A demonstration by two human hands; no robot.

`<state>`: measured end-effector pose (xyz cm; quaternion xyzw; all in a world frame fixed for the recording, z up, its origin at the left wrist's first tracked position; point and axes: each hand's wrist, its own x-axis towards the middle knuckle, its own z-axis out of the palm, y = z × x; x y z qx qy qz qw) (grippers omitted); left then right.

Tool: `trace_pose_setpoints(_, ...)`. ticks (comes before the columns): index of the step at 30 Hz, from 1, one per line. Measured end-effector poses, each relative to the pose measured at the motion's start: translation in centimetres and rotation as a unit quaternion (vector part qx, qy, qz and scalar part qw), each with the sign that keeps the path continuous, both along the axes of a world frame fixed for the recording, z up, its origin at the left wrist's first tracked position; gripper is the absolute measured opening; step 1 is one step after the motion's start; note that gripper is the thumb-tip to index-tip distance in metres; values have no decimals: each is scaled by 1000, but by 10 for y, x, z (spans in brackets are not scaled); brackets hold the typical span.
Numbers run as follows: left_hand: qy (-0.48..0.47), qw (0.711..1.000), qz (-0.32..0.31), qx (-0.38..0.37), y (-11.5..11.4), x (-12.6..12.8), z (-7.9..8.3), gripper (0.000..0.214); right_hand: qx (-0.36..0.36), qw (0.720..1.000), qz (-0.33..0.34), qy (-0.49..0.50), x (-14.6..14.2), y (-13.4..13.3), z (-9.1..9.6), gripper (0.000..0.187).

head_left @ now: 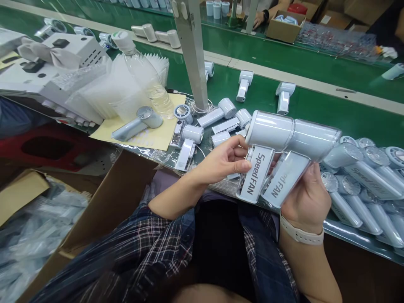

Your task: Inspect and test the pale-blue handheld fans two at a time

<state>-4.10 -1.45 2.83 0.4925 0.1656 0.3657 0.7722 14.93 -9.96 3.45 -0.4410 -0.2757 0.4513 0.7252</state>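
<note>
Right of a box [101,200] of clear plastic [41,227], the left hand [229,160] grips one fan [269,130], the right hand [309,198] another fan [315,136].

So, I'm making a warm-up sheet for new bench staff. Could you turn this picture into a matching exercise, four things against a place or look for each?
Things:
1. two fans
2. strap
3. bottle
4. bow

Places or looks:
A. clear, with a white cap
B. lying on a white box
C. held up in the left hand and right hand
D. around the right wrist

Pairs: 1-C, 2-D, 3-A, 4-B.
</note>
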Motion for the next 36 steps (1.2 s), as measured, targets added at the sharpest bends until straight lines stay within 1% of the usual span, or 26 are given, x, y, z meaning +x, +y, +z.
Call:
trace_pose_setpoints(3, 5, 1000, 4, 1, 2, 2, -1, 64, -10, 1000, 5, -7, -1, 0, 1, 33)
trace_pose_setpoints(5, 10, 1000, 11, -1, 2, 3, -2, 68, -12, 1000, 6, -18, -2, 0, 1, 29)
trace_pose_setpoints(8, 25, 999, 26, -9, 1, 5, -1, 70, -19, 999, -6, -27, -3, 2, -1, 21)
trace_pose_setpoints(12, 52, 997, 42, -29, -1, 7, 2, 73, -44, 999, -20, -13, -2, 6, -6, 19)
trace_pose_setpoints(14, 61, 997, 43, -29, -1, 7, 3, 72, -43, 999, -14, -13, -1, 7, -7, 18)
trace_pose_setpoints(16, 63, 997, 44, -12, -1, 6, 4, 65, -24, 999, 3, -22, 0, 6, -7, 24)
trace_pose_setpoints(18, 78, 995, 54, 30, -2, 3, 4, 53, 1, 999, 18, -45, 2, 3, -7, 25)
trace_pose_setpoints(20, 112, 985, 74, 108, -1, 0, 5, 44, 30, 994, 15, -106, 4, 0, -7, 25)
trace_pose_setpoints(21, 129, 976, 82, 158, 0, -2, 4, 42, 48, 988, 13, -149, 5, -1, -7, 31)
trace_pose_setpoints(22, 136, 964, 87, 209, 1, -3, 4, 40, 71, 979, 18, -193, 6, -1, -7, 40)
trace_pose_setpoints(24, 118, 943, 93, 297, 5, -6, 1, 33, 126, 954, 39, -270, 9, -1, -7, 54)
trace_pose_setpoints(26, 73, 926, 103, 356, 9, -7, -3, 30, 182, 929, 52, -319, 11, 1, -7, 56)
trace_pose_setpoints(28, 44, 907, 119, 402, 13, -7, -8, 31, 221, 908, 48, -353, 12, 2, -8, 50)
trace_pose_setpoints(30, 41, 885, 132, 445, 15, -7, -12, 29, 228, 899, 39, -370, 13, 1, -9, 36)
trace_pose_setpoints(32, 48, 864, 146, 480, 15, -7, -13, 26, 215, 901, 34, -375, 12, -1, -10, 20)
trace_pose_setpoints(33, 49, 853, 156, 496, 15, -8, -13, 25, 208, 903, 30, -374, 11, -3, -9, 16)
trace_pose_setpoints(36, 46, 828, 182, 529, 12, -11, -9, 25, 206, 909, 34, -362, 9, -7, -8, 15)
